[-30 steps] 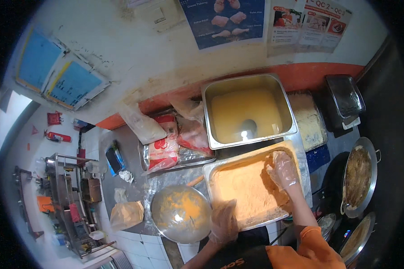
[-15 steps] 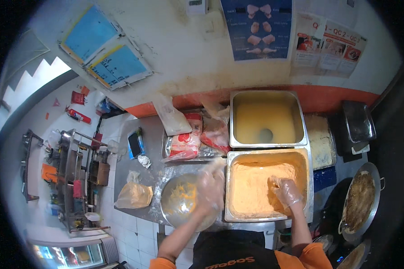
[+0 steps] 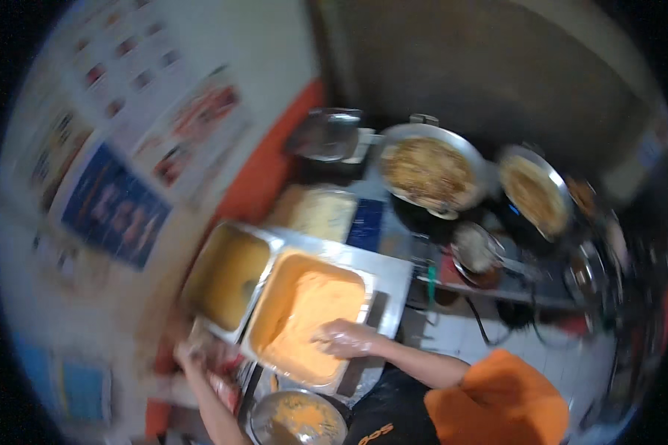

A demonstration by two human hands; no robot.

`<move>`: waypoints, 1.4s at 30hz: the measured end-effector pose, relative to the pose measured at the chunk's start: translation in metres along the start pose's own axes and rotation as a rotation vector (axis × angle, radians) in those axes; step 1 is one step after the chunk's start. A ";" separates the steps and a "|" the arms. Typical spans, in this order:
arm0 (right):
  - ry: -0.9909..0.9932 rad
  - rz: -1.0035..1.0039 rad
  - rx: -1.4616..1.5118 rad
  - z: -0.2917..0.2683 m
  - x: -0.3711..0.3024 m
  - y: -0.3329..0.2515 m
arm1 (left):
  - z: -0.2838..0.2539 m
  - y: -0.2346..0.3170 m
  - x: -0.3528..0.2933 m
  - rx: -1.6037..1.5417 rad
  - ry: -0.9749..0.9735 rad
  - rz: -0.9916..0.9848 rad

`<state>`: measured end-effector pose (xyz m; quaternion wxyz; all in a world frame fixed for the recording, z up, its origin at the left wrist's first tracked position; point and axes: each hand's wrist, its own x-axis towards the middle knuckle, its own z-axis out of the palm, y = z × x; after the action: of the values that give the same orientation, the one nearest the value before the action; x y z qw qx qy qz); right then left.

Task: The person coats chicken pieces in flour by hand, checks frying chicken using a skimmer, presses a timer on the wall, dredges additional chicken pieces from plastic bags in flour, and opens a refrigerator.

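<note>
Orange powder (image 3: 321, 297) lies in the tray (image 3: 304, 262), under and ahead of the right hand (image 3: 345, 339); the gloved fingers are at its surface, grasp undeterminable. The left hand (image 3: 189, 351), blurred, is beside bags (image 3: 227, 363); contact and grip cannot be determined. A bowl (image 3: 269, 430) sits left of the right hand, nearer the body.

Left hand (image 3: 189, 351) has moved — from bowl (image 3: 302, 420) to near bags (image 3: 228, 381).
</note>
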<state>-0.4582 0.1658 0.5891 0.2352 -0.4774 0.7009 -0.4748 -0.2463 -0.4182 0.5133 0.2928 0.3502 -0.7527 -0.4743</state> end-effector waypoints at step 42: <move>-0.047 0.147 0.670 0.101 0.187 -0.113 | 0.066 0.272 -0.199 0.864 0.210 0.562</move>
<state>-0.4098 -0.0560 0.6681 0.4283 -0.3327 0.5331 -0.6494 -0.2489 -0.1420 0.7168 0.3115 0.2694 -0.9111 0.0140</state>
